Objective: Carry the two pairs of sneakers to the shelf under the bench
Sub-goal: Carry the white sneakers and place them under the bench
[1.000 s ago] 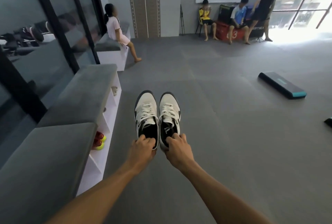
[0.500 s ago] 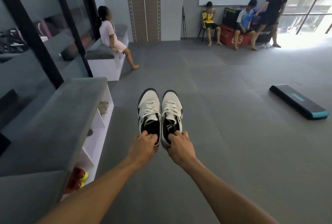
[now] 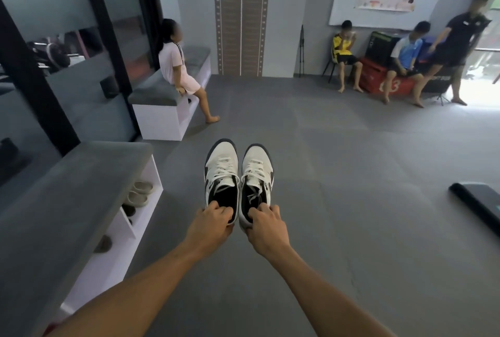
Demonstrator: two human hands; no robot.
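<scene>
I hold a pair of white and black sneakers out in front of me above the grey floor, toes pointing away. My left hand (image 3: 211, 224) grips the heel of the left sneaker (image 3: 222, 174). My right hand (image 3: 266, 228) grips the heel of the right sneaker (image 3: 257, 174). The two shoes hang side by side, nearly touching. To my left runs the grey-topped bench (image 3: 81, 182) with white shelf compartments (image 3: 143, 201) under it. A beige pair of shoes (image 3: 140, 192) lies in the far compartment. A second pair of sneakers is not in sight.
A second bench (image 3: 167, 93) stands further along the glass wall, with a person in pink (image 3: 176, 66) seated on it. Three more people (image 3: 405, 52) are at the back right around a red box. A black step platform (image 3: 479, 204) lies on the floor at right.
I have walked forward along the bench with the sneakers held the same way. The red and yellow shoes in the near compartment have slid out of view; the far bench is closer.
</scene>
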